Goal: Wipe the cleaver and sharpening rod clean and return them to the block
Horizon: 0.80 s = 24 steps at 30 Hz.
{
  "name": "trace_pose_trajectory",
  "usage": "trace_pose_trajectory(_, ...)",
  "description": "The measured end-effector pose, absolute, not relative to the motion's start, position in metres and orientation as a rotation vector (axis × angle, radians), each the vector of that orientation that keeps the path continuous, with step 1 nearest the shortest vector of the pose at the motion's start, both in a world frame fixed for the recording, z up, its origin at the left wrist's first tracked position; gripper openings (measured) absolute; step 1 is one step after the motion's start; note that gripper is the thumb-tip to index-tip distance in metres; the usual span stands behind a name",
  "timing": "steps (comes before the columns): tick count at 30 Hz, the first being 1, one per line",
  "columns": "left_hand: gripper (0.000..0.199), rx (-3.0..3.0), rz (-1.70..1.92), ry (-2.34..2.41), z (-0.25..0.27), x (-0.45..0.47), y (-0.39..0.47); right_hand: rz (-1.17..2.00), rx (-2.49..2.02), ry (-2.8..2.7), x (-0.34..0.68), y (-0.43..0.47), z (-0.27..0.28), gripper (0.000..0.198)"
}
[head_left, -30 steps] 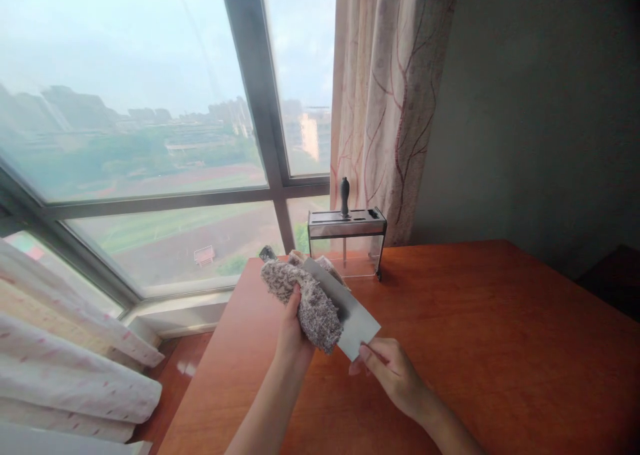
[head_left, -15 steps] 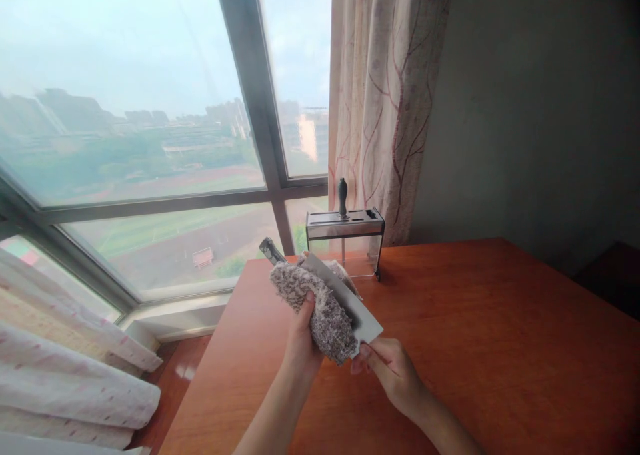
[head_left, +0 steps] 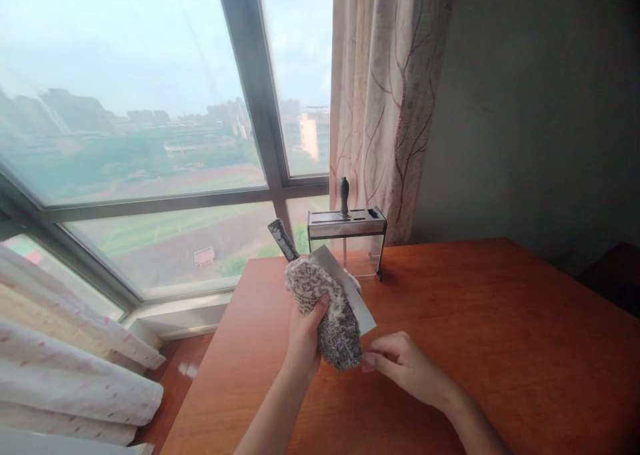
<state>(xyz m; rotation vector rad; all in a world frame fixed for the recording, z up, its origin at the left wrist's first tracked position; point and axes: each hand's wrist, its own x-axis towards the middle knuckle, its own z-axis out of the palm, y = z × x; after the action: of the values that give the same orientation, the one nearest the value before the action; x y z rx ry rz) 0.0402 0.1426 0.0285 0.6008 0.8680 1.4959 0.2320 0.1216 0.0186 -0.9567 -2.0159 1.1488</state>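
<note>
A fuzzy grey-and-white cloth (head_left: 340, 335) is folded round a kitchen cleaver, with my left hand (head_left: 307, 332) closed on it, thumb on top. The cleaver's flat steel blade (head_left: 361, 314) shows along the cloth's right side. Its dark patterned handle (head_left: 283, 240) sticks out at the upper left, pointing away from me. My right hand (head_left: 405, 368) has its thumb and forefinger pinched together at the cloth's lower right corner; the other fingers are curled. The cleaver is held tilted above the table, and part of the blade is hidden by the cloth.
A metal knife holder (head_left: 347, 224) with clear sides stands at the table's back edge, a dark knife handle (head_left: 344, 197) rising from its top. The reddish wooden table (head_left: 480, 335) lies below my hands. Curtains (head_left: 390, 95) and a large window are behind it.
The cloth and cleaver have turned a little more upright, so the handle shows more. My right hand has moved slightly right and down, from the blade's lower corner to the cloth's corner.
</note>
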Motion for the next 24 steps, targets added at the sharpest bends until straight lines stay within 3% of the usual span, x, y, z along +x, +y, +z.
trace_pose_trajectory(7, 0.036, 0.804, 1.451, 0.963, 0.021, 0.038, 0.144, 0.794, -1.19, -1.695, 0.261, 0.153, 0.085, 0.028)
trace_pose_trajectory(13, 0.038, 0.986, 1.386, 1.074, 0.02, 0.04, 0.145, 0.301, -1.182, -1.881, 0.216, 0.18, 0.146, 0.029)
trace_pose_trajectory(24, 0.03, 1.226, 1.432, 1.107, 0.03, 0.042, 0.141, -0.016, -1.683, -2.026, 0.149, 0.187, 0.169, 0.041)
